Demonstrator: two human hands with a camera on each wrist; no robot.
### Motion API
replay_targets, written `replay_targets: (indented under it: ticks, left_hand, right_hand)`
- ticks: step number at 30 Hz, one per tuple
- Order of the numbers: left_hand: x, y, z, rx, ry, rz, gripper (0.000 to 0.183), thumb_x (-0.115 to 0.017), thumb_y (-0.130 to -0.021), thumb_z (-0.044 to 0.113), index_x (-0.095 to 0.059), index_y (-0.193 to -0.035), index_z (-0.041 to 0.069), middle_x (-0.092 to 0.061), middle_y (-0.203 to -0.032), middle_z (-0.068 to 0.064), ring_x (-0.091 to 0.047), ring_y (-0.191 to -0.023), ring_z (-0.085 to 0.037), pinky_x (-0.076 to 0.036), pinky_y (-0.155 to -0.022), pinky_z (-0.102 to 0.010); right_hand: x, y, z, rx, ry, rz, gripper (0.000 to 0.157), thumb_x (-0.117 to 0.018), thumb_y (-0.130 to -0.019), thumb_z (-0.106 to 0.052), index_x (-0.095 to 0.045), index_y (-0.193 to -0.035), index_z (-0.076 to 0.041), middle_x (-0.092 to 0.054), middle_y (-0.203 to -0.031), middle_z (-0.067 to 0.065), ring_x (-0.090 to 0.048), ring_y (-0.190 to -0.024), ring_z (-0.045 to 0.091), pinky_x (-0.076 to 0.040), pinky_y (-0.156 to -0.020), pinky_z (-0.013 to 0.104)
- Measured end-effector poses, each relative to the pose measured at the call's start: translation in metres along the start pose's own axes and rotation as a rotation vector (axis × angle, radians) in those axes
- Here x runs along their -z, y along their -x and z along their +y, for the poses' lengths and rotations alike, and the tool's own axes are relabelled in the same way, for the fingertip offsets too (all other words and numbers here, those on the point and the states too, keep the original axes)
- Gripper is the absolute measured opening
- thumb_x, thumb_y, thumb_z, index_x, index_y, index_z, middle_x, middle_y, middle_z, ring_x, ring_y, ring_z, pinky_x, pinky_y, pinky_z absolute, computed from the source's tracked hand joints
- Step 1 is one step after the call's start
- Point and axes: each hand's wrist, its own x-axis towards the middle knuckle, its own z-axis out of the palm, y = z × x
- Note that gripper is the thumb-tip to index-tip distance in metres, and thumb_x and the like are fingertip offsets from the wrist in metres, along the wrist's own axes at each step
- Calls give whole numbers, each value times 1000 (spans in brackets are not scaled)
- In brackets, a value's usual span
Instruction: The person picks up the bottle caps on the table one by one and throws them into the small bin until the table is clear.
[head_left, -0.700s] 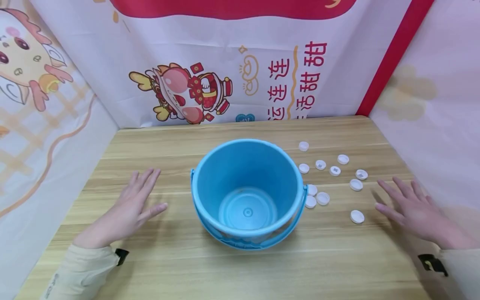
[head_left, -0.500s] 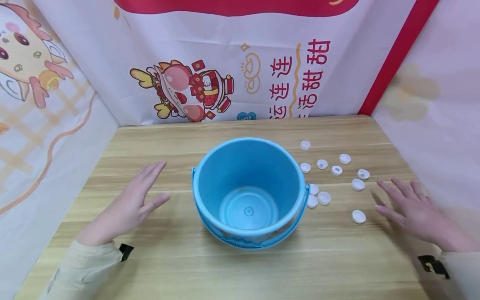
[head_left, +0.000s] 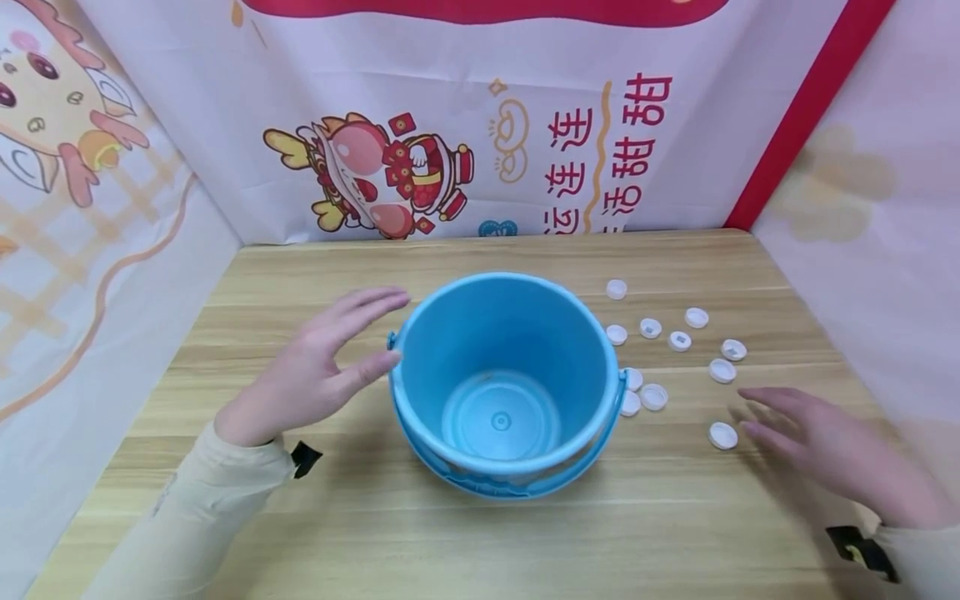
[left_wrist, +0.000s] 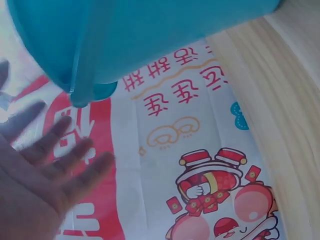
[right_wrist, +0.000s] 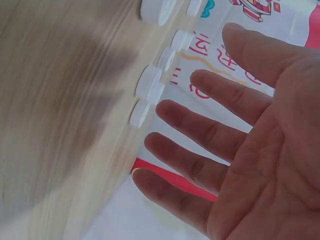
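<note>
A light blue bucket (head_left: 501, 417) stands upright in the middle of the table, its inside bare and its handle folded down toward the near side. My left hand (head_left: 315, 367) is beside the bucket's left rim with fingers extended and thumb apart; in the left wrist view the fingers (left_wrist: 75, 160) are spread, a gap away from the bucket (left_wrist: 140, 35). At the right, my right hand (head_left: 832, 450) hovers over the table, fingers straight and holding nothing. Nearest to it lies a white bottle cap (head_left: 723, 435). The right wrist view shows the open palm (right_wrist: 270, 150) facing several white caps (right_wrist: 149, 84).
Several more white caps, such as one at the back (head_left: 617, 289), lie scattered to the right of the bucket. The wooden table (head_left: 337, 533) meets printed cloth walls (head_left: 465, 75) at its back and sides.
My left hand has moved right and up to the bucket's left rim. My right hand has turned slightly, its fingers drawn closer together near the nearest cap. The bucket and caps stay put.
</note>
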Motion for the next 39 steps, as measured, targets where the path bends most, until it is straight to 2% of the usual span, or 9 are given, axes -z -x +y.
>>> replay_targets:
  ticks: [6,8,10,14,17,20,24,29,39]
  left_hand:
    - [-11,-11,-4,-324,48,-13,41,-71,-93,32,-68,-124,6,-61,-132,-10,-50,-130,-33,-36,-113,-44]
    - [-14,-12,-4,-390,59,-4,37,-67,-95,36,-72,-117,7,-66,-125,-10,-53,-125,-36,-34,-114,-44]
    - [-16,-10,-5,-418,83,-8,35,-66,-95,38,-74,-112,8,-68,-121,-10,-56,-121,-37,-38,-112,-43]
    - [-20,-7,-6,-429,105,-22,34,-66,-94,41,-75,-108,11,-68,-119,-8,-57,-120,-37,-46,-104,-42]
    - [-23,-7,-7,-440,109,-19,33,-66,-94,41,-75,-106,12,-69,-116,-7,-56,-120,-38,-43,-107,-49]
    - [-25,-6,-9,-451,109,-8,33,-65,-95,42,-75,-104,12,-70,-113,-6,-56,-120,-38,-38,-111,-50]
    - [-24,-5,-11,-460,127,-6,32,-66,-94,41,-75,-103,11,-70,-112,-5,-55,-120,-39,-37,-111,-48]
    - [-20,-6,-13,-441,181,-39,31,-73,-90,38,-75,-104,11,-70,-111,-5,-56,-120,-40,-38,-111,-45]
    - [-17,-7,-12,-405,232,-60,31,-81,-83,35,-75,-102,10,-71,-108,-4,-58,-118,-37,-36,-111,-41]
  right_hand:
    - [-2,4,-6,38,0,35,46,-72,-92,-30,-63,-128,-4,-61,-123,27,-57,-113,49,-45,-87,65]
    - [-4,5,-7,63,10,51,45,-75,-90,-29,-65,-125,-3,-63,-121,25,-59,-111,47,-47,-86,63]
    - [-7,4,-8,90,16,60,45,-77,-88,-27,-66,-124,-3,-65,-120,23,-60,-109,46,-48,-86,62]
    - [-10,3,-11,118,32,64,45,-79,-85,-26,-67,-122,-2,-66,-118,22,-61,-108,45,-49,-85,62]
    - [-11,2,-13,125,38,76,46,-81,-83,-26,-68,-121,-3,-67,-116,22,-63,-105,44,-50,-84,62]
    - [-11,1,-14,105,36,61,48,-82,-81,-26,-68,-121,-3,-68,-112,21,-67,-97,40,-53,-80,59]
    - [-13,-1,-15,60,39,22,51,-83,-79,-27,-68,-121,-2,-69,-102,13,-68,-85,28,-57,-71,49]
    - [-18,-4,-13,54,40,11,50,-85,-77,-27,-70,-116,-1,-65,-88,-3,-62,-74,13,-55,-64,35]
    - [-25,-9,-13,39,23,-23,32,-84,-79,-24,-74,-106,-9,-58,-81,-10,-53,-70,4,-48,-59,28]
